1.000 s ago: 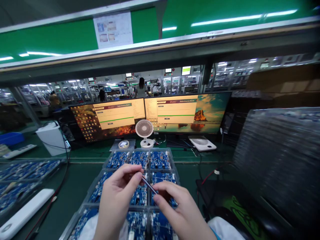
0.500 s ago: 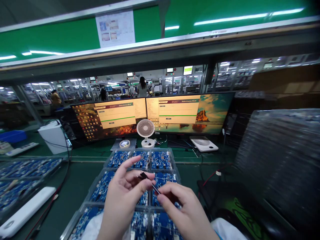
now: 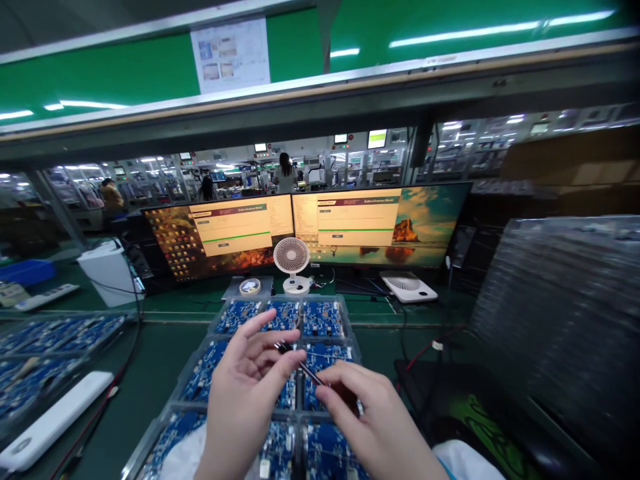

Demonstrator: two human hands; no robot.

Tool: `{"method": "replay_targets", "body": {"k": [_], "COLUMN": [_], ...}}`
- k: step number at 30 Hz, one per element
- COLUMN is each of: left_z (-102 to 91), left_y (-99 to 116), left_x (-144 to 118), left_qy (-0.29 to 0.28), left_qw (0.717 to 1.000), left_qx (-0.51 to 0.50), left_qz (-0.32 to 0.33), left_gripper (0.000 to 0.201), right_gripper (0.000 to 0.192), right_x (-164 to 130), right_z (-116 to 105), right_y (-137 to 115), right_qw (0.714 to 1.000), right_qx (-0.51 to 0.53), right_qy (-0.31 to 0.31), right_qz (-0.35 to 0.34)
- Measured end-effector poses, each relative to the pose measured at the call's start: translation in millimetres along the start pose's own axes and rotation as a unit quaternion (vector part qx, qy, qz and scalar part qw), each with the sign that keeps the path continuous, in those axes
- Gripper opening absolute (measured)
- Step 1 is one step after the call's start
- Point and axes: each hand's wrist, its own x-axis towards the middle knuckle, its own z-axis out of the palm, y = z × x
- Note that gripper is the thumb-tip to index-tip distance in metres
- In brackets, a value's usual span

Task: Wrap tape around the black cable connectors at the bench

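My left hand and my right hand meet over a clear tray of several blue circuit boards. Between them is a thin dark metal tool, like tweezers. My right hand pinches its lower end. Thumb and fingers of my left hand touch its upper tip, where a small dark part sits. The boards lie in rows of three, and my hands and white sleeves hide the nearest ones.
Two monitors stand behind the tray, a small white fan and a tape roll in front of them. More boards in a tray and a white bar lie left. A stack of clear trays rises right. People work far behind.
My left fingers have opened and shifted along the tool's upper tip, where a small dark part now shows. Both hands sit slightly lower and nearer. The view drifted a little.
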Motion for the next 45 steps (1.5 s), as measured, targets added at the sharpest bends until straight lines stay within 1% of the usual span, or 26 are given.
{"method": "replay_targets", "body": {"k": [2,5,9,11,14,16,19,22,27,30,32,34,37,39,42,44,45], "left_z": [-1.6,-5.0,-8.2,-9.9,-14.1,-17.8,-22.5,-24.5,-23.0,-22.7,-23.2,-23.7,-23.6,-22.6,-20.1,-18.6,-18.2], "left_y": [-1,-2,-2,-1,0,-1,-2,0,5,6,6,5,5,7,11,12,13], "left_x": [1,4,7,8,10,12,15,15,14,15,15,15,14,14,13,13,12], "left_qy": [0.003,0.001,-0.009,0.002,0.030,0.043,0.061,0.088,0.109,0.119,0.120,0.121,0.126,0.118,0.077,0.054,0.050], "left_qw": [1.000,1.000,1.000,1.000,0.999,0.999,0.997,0.994,0.993,0.992,0.992,0.992,0.990,0.990,0.991,0.989,0.988], "left_qx": [0.008,0.017,0.012,0.012,0.019,0.012,-0.028,-0.049,-0.049,-0.049,-0.047,-0.047,-0.055,-0.068,-0.109,-0.138,-0.147], "left_qz": [0.012,0.024,0.011,0.000,0.004,-0.001,-0.032,-0.042,-0.010,0.004,0.006,0.007,0.028,0.040,0.025,0.006,-0.002], "left_gripper": [0.045,0.034,0.024,0.020,0.014,0.014,0.021,0.024,0.024,0.023,0.022,0.021,0.020,0.022,0.040,0.052,0.054], "right_gripper": [0.017,0.016,0.016,0.015,0.016,0.018,0.020,0.020,0.025,0.024,0.023,0.024,0.032,0.035,0.034,0.032,0.031], "right_x": [0,0,0,0,1,1,1,2,6,6,6,5,7,8,9,9,9], "right_z": [1,1,-1,-3,-6,-10,-17,-25,-30,-30,-29,-29,-25,-22,-18,-17,-17], "right_y": [1,2,3,4,4,5,5,7,11,14,16,17,19,19,20,20,20], "right_qw": [1.000,1.000,1.000,1.000,1.000,0.999,0.999,1.000,0.998,0.994,0.986,0.971,0.943,0.921,0.891,0.879,0.876], "right_qx": [-0.004,-0.013,-0.023,-0.023,-0.027,-0.034,-0.040,-0.021,0.030,0.079,0.138,0.206,0.304,0.362,0.425,0.446,0.450], "right_qy": [-0.001,0.002,0.000,-0.001,-0.002,-0.007,-0.010,-0.005,-0.003,-0.014,-0.021,-0.022,-0.015,-0.006,0.011,0.016,0.016], "right_qz": [0.000,0.000,-0.007,-0.010,-0.009,-0.011,-0.009,0.010,0.049,0.074,0.095,0.116,0.135,0.145,0.160,0.168,0.170]}}
